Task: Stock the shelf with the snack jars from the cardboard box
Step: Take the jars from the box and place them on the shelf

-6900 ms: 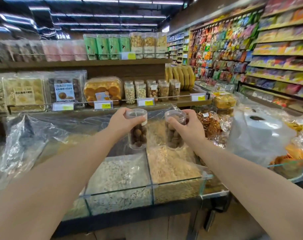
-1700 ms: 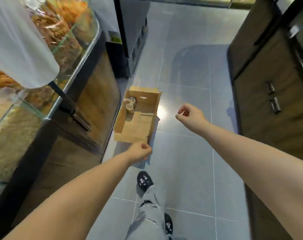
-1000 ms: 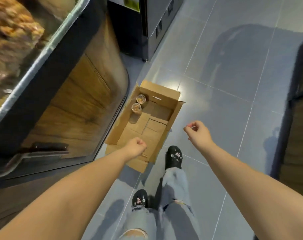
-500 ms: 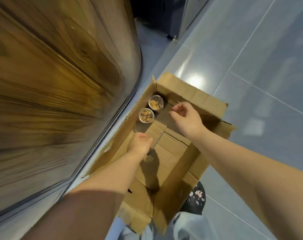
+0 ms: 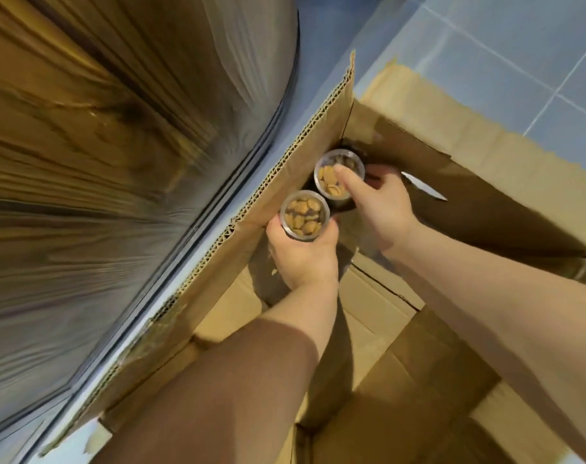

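Half a second ago both hands were above the floor of the cardboard box (image 5: 452, 169), short of the two snack jars in its far left corner; now each hand has closed on one. That puts the pick-up in hand, with the carry to the shelf still to come. These look to be the only jars in the part of the box that shows. The left hand (image 5: 301, 259) wraps its thumb and fingers round the wall of the nearer jar (image 5: 305, 216), just under the clear lid, so the jar stands up out of the grip with its tan pieces showing from above. The right hand (image 5: 383, 204) lays its thumb across the lid of the farther jar (image 5: 331, 182) and curls its fingers round the far side. The two jars are touching or nearly so, tight against the box's left wall, which stands beside the wooden counter base (image 5: 117, 169). I cannot tell whether either jar has left the box floor.
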The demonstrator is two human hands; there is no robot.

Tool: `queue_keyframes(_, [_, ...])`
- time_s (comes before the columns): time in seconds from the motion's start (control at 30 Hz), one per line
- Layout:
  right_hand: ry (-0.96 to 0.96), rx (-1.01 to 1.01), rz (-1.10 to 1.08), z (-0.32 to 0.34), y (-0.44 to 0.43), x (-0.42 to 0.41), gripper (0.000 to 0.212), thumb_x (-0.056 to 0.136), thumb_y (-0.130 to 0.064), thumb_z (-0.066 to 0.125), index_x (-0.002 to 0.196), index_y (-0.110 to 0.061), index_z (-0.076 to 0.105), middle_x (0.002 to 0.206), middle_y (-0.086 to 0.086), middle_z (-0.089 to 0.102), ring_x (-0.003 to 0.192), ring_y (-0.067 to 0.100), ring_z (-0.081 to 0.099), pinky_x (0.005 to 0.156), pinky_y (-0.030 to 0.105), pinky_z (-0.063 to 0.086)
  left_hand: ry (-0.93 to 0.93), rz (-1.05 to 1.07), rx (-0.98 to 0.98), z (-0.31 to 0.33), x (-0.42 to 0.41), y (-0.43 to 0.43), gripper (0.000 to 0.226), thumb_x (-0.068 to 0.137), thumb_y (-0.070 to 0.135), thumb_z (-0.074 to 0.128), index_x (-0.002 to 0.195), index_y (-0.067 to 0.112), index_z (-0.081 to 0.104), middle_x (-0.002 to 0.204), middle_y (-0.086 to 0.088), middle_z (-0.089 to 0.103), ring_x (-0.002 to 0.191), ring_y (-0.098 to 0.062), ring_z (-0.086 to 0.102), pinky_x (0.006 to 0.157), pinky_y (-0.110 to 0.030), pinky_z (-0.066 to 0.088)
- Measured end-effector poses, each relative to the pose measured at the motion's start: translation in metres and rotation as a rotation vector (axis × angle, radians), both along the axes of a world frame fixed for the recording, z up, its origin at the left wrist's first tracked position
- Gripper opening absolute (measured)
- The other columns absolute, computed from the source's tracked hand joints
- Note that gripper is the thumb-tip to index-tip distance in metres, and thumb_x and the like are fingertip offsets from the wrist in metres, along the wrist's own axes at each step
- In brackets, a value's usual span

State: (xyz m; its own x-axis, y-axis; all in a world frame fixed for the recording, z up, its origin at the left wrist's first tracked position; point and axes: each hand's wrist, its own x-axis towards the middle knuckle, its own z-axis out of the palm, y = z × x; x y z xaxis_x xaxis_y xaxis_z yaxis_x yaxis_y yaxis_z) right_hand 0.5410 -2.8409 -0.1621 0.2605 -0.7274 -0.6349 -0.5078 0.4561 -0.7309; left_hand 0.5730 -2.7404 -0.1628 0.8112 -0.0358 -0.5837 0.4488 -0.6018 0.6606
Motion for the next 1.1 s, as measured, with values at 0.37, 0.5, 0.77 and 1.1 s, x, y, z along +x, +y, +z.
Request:
queue_keyframes(0.37, [0.227,-0.297,0.261,0.006,0.015,0.009,0.076,0.064,-0.042,0.08,0.128,-0.021,0.044,0.129,0.007,0.047,0.122,0.029,0.046,0.102,0.044,0.042,0.065,-0.002,0.114,0.01,-0.011,0.069,0.07,0.057,0.041,0.086,0.117,0.026,0.052,0.108,0.002,0.062,0.096,-0.014,0.064,0.059,-0.005,0.049])
queue_keyframes(0.5, [0.232,-0.339,0.193,0.02,0.033,-0.011,0.067,0.063,-0.045,0.079,0.116,-0.02,0.047,0.12,0.004,0.05,0.113,0.025,0.051,0.092,0.045,0.049,0.061,-0.13,0.117,0.018,-0.004,0.08,0.069,0.06,0.035,0.086,0.117,0.021,0.049,0.109,-0.001,0.06,0.097,-0.016,0.061,0.058,-0.004,0.04])
queue_keyframes(0.77, [0.209,-0.28,0.003,0.157,0.113,-0.101,0.058,0.061,-0.043,0.082,0.102,-0.037,0.041,0.11,-0.008,0.051,0.108,0.013,0.051,0.091,0.038,0.05,0.094,-0.436,0.161,0.147,-0.02,0.103,0.064,0.061,0.037,0.085,0.111,0.024,0.047,0.106,0.002,0.059,0.091,-0.016,0.06,0.058,-0.014,0.043])
queue_keyframes(1.1, [0.16,-0.411,-0.169,0.365,0.207,-0.18,0.057,0.055,-0.052,0.077,0.099,-0.032,0.047,0.101,-0.006,0.055,0.098,0.017,0.057,0.085,0.042,0.052,-0.105,-0.646,0.006,0.37,-0.054,0.178,0.06,0.061,0.034,0.086,0.107,0.017,0.051,0.102,-0.001,0.059,0.091,-0.018,0.059,0.074,-0.025,0.042])
